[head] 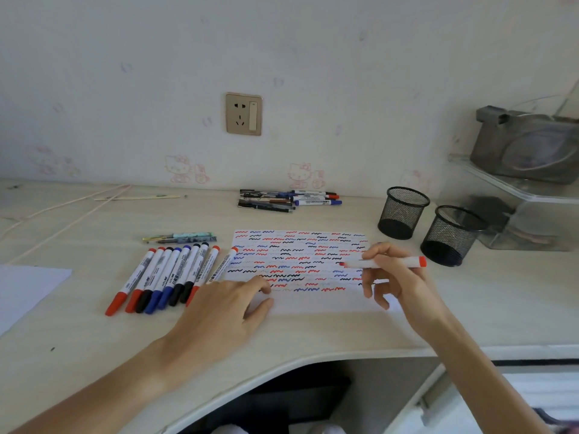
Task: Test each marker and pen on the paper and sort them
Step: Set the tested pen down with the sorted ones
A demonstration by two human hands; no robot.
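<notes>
Our left hand (225, 305) lies flat, fingers straight, pinning the paper (300, 264) to the tabletop (94, 339). Our right hand (391, 277) pinches a red marker (385, 263), its tip over the scribbles. Tested markers (169, 277) lie just left of our left hand. If that hand lifts, we judge the sheet may slide and smear.

Lighting: soft, even daylight, moderately bright | Shadows: faint ones are cast beneath both hands on the tabletop (313, 333) | Glare: none | Distortion: wide-angle curving is seen at edges | Focus: slight softness throughout
</notes>
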